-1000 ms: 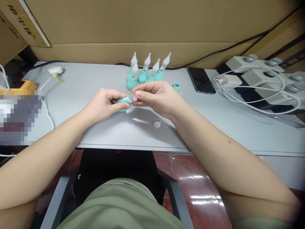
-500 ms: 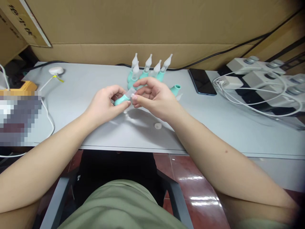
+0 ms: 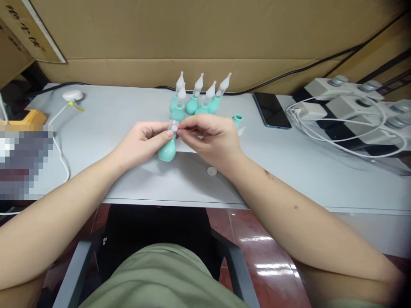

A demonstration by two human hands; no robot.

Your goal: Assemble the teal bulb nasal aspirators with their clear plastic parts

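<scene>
My left hand [image 3: 141,141] holds the teal bulb [image 3: 167,150], now turned neck-far, presenting its clear neck [image 3: 171,124] to my right hand [image 3: 218,134], pinched narrow.

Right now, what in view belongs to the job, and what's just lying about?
Likely the job:
teal bulb, held in left hand, right hand at its neck
five tipped bulbs
open bulb
small white piece

Likely just lying about:
phone
white charger
knobbed boxes
white puck
</scene>
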